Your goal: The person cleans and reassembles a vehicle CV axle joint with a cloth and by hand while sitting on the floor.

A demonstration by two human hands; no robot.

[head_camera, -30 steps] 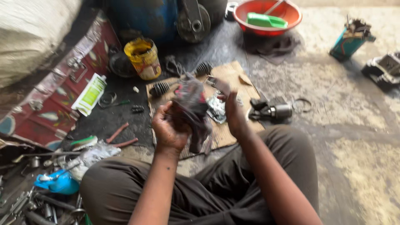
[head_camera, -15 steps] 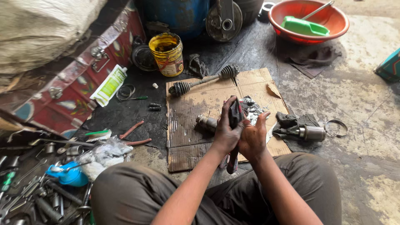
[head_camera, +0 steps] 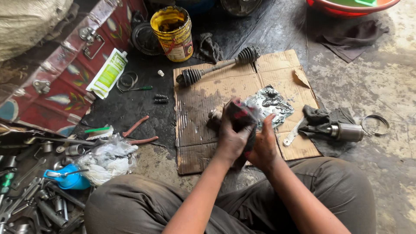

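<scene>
A yellow paint-style can (head_camera: 173, 32) with a red-and-white label stands at the top of the greasy floor, and a white-and-green tube (head_camera: 107, 73) lies slanted beside the red patterned metal box (head_camera: 56, 82) on the left. Over the stained cardboard sheet (head_camera: 203, 143), the left hand (head_camera: 232, 141) and right hand (head_camera: 263, 147) are both clenched around a dark, grease-blackened rag (head_camera: 240, 117) with a reddish patch, wrapped over a metal part (head_camera: 214, 115) whose end pokes out on the left.

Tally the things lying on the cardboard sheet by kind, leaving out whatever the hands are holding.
Drive shaft with rubber boots: 1
Crumpled greasy foil sheet: 1
Flat metal wrench: 1
Total: 3, on the cardboard sheet
</scene>
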